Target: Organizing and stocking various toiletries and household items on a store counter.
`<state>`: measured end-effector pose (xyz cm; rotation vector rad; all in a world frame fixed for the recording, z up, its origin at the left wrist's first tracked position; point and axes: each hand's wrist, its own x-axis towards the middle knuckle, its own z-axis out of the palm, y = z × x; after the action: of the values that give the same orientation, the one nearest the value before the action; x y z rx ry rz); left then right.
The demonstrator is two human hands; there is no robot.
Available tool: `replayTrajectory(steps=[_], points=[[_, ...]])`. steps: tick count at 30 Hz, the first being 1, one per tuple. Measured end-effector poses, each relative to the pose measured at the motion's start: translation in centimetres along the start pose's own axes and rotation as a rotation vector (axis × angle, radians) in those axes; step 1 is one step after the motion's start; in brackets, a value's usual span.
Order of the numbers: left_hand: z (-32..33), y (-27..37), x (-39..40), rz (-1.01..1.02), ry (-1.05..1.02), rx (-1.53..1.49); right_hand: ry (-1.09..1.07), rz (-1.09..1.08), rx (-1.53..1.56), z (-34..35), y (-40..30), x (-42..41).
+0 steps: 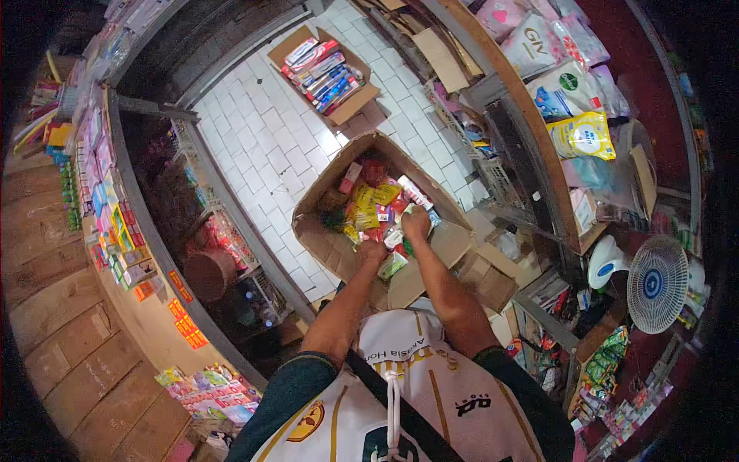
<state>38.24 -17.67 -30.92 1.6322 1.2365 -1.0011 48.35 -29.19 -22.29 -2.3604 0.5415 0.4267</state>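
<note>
An open cardboard carton stands before me, holding a jumble of small packets and boxes. Both of my hands reach inside it. My left hand is at the near side among red and white packets; whether its fingers hold one cannot be made out. My right hand is farther right, its fingers around a pale green-white packet. Yellow packets lie beyond the hands, with a white and red tube-shaped pack to their right. A light green packet rests near the carton's near edge, between my forearms.
Farther off on the white tiled floor is a carton full of toothpaste-like boxes. A goods-covered counter curves along the left. Shelves with bagged packs and a white fan are at right. Folded cardboard lies beside the near carton.
</note>
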Motion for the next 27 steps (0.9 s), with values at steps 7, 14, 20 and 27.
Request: replayTrajectory(steps=[7,14,20,27], points=[[-1.2,1.1,-6.6,0.222,0.271,0.213,-0.247,0.272,-0.190,0.0,-1.6,1.5],[-5.2,4.1,-11.5,0.335,0.298,-0.163,-0.175,0.253,-0.343,-0.3,-0.5,1.7],[-8.7,6.4,-11.8,0.476,0.454,-0.258,-0.300,0.291,-0.400,-0.1,-0.4,2.5],[-10.9,5.8,-9.2,0.807,0.570,-0.401,-0.156,0.215,-0.283,0.4,2.1,2.6]])
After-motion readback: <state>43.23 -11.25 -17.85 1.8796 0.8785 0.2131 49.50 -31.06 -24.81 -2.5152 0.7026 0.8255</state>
